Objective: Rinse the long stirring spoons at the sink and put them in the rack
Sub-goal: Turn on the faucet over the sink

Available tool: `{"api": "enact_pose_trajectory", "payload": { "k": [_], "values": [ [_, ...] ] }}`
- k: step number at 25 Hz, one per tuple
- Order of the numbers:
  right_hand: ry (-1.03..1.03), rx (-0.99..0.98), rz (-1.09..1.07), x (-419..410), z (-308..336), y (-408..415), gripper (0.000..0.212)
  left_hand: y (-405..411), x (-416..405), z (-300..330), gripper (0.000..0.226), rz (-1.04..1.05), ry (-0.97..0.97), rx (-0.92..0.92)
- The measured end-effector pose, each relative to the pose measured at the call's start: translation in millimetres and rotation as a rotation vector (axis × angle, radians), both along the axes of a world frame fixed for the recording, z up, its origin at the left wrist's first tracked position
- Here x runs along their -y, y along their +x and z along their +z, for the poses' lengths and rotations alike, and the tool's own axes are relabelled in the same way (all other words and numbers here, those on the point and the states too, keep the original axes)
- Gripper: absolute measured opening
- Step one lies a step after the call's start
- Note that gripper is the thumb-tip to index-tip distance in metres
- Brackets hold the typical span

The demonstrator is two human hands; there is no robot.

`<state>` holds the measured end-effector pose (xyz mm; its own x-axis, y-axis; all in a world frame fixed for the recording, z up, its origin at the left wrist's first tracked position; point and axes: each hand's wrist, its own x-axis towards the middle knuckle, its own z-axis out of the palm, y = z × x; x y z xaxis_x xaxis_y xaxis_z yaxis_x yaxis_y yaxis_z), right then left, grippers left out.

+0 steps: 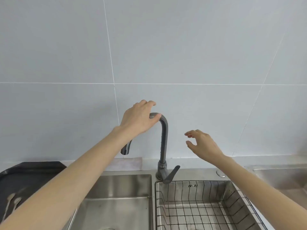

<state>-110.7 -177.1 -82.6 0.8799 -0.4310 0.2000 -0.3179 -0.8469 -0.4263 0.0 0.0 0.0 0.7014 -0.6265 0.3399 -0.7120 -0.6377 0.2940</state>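
My left hand [138,119] grips the top of the grey faucet's arch [164,138], and the spout end hangs over the left basin [116,190]. My right hand [201,143] hovers in the air right of the faucet, fingers apart and empty. Two long stirring spoons [12,202] lie on a dark tray [31,173] at the far left, partly hidden by my left forearm. A wire rack [204,205] sits in the right basin and holds nothing visible.
The faucet's lever handle [172,174] points forward right, just above the rack's back edge. Behind the sink rises a grey tiled wall. A round cap [220,173] sits on the counter right of the faucet. Steel counter continues at the right.
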Motion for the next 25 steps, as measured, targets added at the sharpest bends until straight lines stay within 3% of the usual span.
{"api": "enact_pose_trajectory", "payload": {
  "k": [5, 10, 17, 25],
  "values": [
    [0.053, -0.19, 0.042, 2.1, -50.2, 14.8, 0.037, 11.9, 11.1, -20.7, 0.049, 0.039, 0.096, -0.008],
    [0.089, -0.274, 0.048, 0.7, -88.9, 24.8, 0.036, 18.4, 14.9, -27.8, 0.039, 0.04, 0.039, 0.084],
    [0.148, -0.182, -0.053, -5.5, -111.5, 28.2, 0.023, 30.7, 7.4, -28.5, 0.036, -0.015, 0.009, 0.062],
    [0.063, -0.173, -0.063, -13.6, -114.9, 28.1, 0.023, 34.3, 3.2, -33.6, 0.036, -0.041, -0.019, 0.098]
  ]
}}
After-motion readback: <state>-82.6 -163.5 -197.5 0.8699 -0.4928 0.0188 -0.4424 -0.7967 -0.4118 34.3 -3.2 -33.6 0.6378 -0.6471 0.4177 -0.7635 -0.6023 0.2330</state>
